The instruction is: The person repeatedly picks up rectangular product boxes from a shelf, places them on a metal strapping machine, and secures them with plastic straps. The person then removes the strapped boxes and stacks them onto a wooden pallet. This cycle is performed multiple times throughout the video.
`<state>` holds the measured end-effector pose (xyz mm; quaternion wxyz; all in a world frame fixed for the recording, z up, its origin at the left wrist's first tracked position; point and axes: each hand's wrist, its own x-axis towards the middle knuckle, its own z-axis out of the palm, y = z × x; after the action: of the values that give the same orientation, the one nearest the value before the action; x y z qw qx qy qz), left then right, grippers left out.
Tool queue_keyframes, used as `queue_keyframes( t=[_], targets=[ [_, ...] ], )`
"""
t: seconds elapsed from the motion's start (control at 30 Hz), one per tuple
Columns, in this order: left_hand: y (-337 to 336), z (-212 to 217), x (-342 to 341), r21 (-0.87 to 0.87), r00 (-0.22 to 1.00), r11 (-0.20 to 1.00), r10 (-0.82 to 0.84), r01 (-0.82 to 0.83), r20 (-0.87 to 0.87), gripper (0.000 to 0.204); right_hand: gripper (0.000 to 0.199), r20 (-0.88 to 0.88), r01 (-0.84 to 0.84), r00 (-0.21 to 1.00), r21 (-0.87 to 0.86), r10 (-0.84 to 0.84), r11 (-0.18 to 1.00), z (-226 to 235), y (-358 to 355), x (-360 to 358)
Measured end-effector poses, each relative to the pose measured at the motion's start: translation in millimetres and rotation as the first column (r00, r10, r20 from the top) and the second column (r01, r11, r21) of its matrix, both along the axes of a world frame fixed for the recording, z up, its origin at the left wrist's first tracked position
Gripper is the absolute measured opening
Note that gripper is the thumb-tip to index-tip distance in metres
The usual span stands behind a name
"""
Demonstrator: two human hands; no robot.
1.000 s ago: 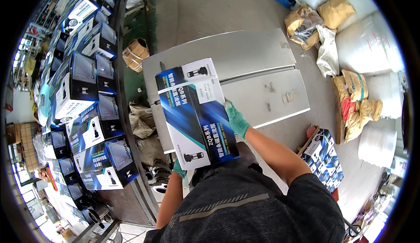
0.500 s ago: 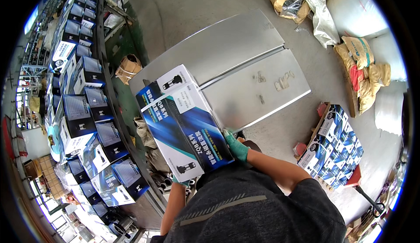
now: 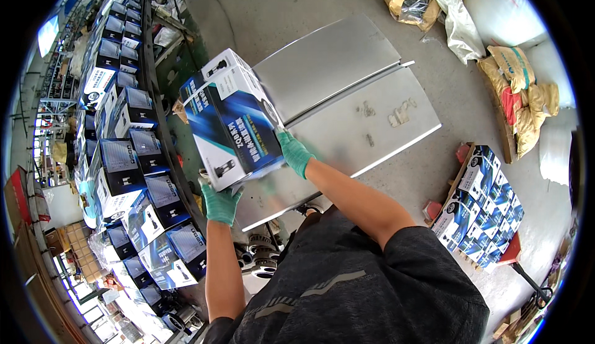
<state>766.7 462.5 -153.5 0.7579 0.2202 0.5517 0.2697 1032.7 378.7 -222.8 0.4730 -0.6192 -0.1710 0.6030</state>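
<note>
A blue, black and white printed carton (image 3: 232, 124) is tilted between my two gloved hands, over the left part of a grey metal table (image 3: 322, 71). My left hand (image 3: 220, 203), in a green glove, grips the carton's near lower corner, with fingertips showing at its edge. On the right side, my right hand (image 3: 294, 152), also green-gloved, presses against the carton's near right edge. Pictures of a pump show on the carton's white ends. Its underside is hidden from me.
Along the left runs a long bench packed with similar cartons (image 3: 133, 164). To the right, a stack of such cartons (image 3: 480, 211) sits on a red pallet truck (image 3: 513, 249). Brown sacks (image 3: 520, 108) and an open paper bag (image 3: 412, 0) lie farther off.
The carton has moved away from my body, forward and slightly left, turning a little. Both arms have reached out with it, and my left hand has come into fuller view.
</note>
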Motion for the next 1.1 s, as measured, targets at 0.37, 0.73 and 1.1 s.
queue_keyframes(
  t=[0.37, 0.73, 1.1],
  targets=[
    [12.9, -22.8, 1.2, 0.069, 0.763, 0.928, -0.258, 0.367, -0.592, 0.079, 0.044, 0.544, 0.122, 0.817, 0.159, -0.190, 0.980, -66.8, -74.9, 99.6],
    [25.6, -36.0, -28.1, 0.011, 0.652, 0.916, -0.277, 0.400, -0.706, 0.083, 0.059, 0.762, 0.439, 0.648, -0.387, 0.014, 0.811, -99.6, -93.1, 457.3],
    [21.0, -55.4, -60.3, 0.291, 0.761, 0.872, -0.132, 0.394, -0.635, 0.070, 0.029, 0.217, 0.814, 0.354, 0.408, -0.910, 0.414, -34.8, -80.5, 430.1]
  ],
)
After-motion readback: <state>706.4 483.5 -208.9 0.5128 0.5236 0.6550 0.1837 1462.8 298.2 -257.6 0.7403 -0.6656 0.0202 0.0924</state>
